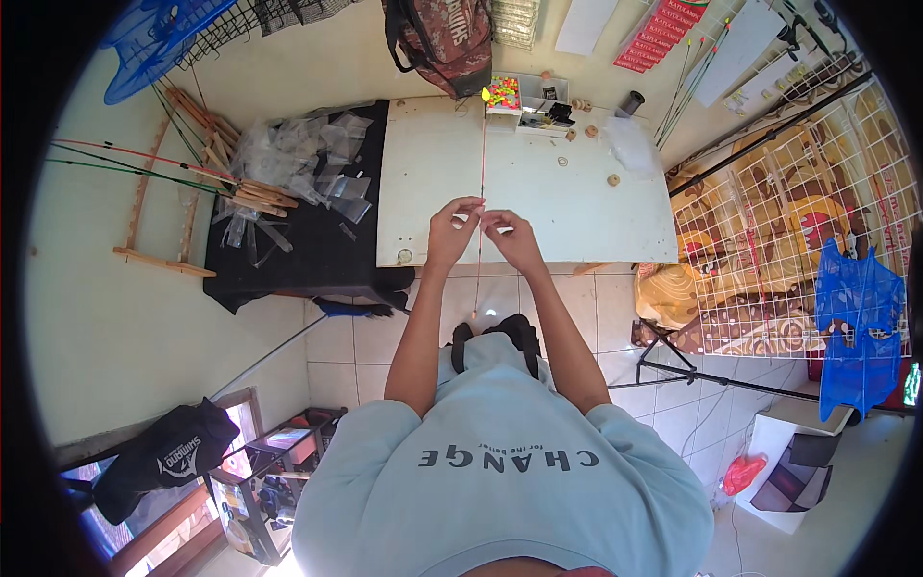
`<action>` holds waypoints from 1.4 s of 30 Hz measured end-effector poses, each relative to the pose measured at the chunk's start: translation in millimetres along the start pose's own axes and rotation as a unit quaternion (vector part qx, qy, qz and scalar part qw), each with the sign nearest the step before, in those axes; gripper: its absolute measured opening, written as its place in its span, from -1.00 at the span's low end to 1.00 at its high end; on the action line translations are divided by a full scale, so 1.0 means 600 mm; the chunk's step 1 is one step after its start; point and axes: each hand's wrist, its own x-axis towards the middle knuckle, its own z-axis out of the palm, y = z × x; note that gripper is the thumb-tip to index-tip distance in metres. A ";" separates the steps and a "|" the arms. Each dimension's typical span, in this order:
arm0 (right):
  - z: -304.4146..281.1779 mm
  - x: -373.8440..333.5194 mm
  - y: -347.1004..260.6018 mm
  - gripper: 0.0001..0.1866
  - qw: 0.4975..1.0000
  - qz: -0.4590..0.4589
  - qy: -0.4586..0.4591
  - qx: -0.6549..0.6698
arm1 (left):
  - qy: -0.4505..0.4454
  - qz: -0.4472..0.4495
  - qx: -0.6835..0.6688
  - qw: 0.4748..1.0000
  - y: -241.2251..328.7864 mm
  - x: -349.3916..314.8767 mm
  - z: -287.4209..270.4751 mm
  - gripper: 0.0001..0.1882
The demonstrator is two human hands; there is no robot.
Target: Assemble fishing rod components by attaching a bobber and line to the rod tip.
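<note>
Over a white tabletop [538,192], the left hand [452,231] and right hand [511,236] pinch a thin red rod [482,154] with fingertips nearly closed, apparently gripping it; the rod runs from a yellow float [486,94] toward the floor.

1. A thin red rod [481,173], a slender float-like stick, is seen at the upper centre of the frame.
2. It is held nearly vertical in the picture, running from the far edge of the white table top down past its near edge.
3. Its upper end is capped by a small yellow-green tip [486,94].
4. Its middle is pinched between the fingertips of the left hand [452,226] and the right hand [510,234], which are brought close together around it.
5. Its lower end [474,313] is seen hanging free over the tiled floor, just below the hands.
</note>
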 end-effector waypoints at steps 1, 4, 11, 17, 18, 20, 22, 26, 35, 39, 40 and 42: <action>0.003 -0.002 0.003 -0.78 1.000 -0.013 -0.017 -0.004 | 0.001 0.001 0.000 1.000 -0.001 -0.001 0.000 -0.82; 0.008 -0.007 0.011 -0.78 1.000 0.013 -0.006 -0.017 | -0.011 0.002 -0.003 1.000 0.003 -0.004 0.000 -0.84; 0.007 -0.007 -0.016 -0.83 0.998 -0.017 0.034 -0.040 | 0.032 0.007 -0.019 0.999 0.008 -0.005 0.004 -0.83; -0.008 0.003 -0.076 -0.83 0.991 -0.089 0.076 -0.060 | -0.042 -0.010 0.037 0.998 -0.012 -0.022 -0.004 -0.77; -0.008 0.008 -0.084 -0.84 0.991 -0.094 0.077 -0.050 | -0.052 -0.015 0.041 0.998 -0.024 -0.023 -0.003 -0.78; -0.013 0.016 -0.098 -0.85 0.990 -0.108 0.085 -0.043 | -0.059 -0.017 0.040 0.997 -0.022 -0.022 0.002 -0.80; -0.019 0.020 -0.112 -0.84 0.987 -0.129 0.089 -0.040 | -0.048 -0.030 0.031 0.998 -0.013 -0.022 0.010 -0.84; -0.025 0.021 -0.108 -0.80 0.988 -0.137 0.075 -0.008 | -0.013 0.034 0.057 0.998 0.014 -0.012 0.010 -0.86; -0.012 -0.029 -0.006 -0.81 0.996 0.027 -0.043 -0.079 | 0.020 0.067 -0.028 0.997 0.069 0.015 0.006 -0.90; -0.012 -0.028 0.002 -0.84 0.997 -0.012 0.004 -0.073 | 0.013 0.095 -0.030 0.995 0.084 0.018 0.010 -0.73; -0.015 -0.023 -0.008 -0.85 0.995 -0.040 0.020 -0.093 | 0.027 0.078 -0.055 0.995 0.088 0.016 0.010 -0.66; -0.015 -0.016 -0.040 -0.85 0.991 -0.079 0.064 -0.087 | 0.008 0.055 -0.031 0.998 0.059 0.010 0.004 -0.60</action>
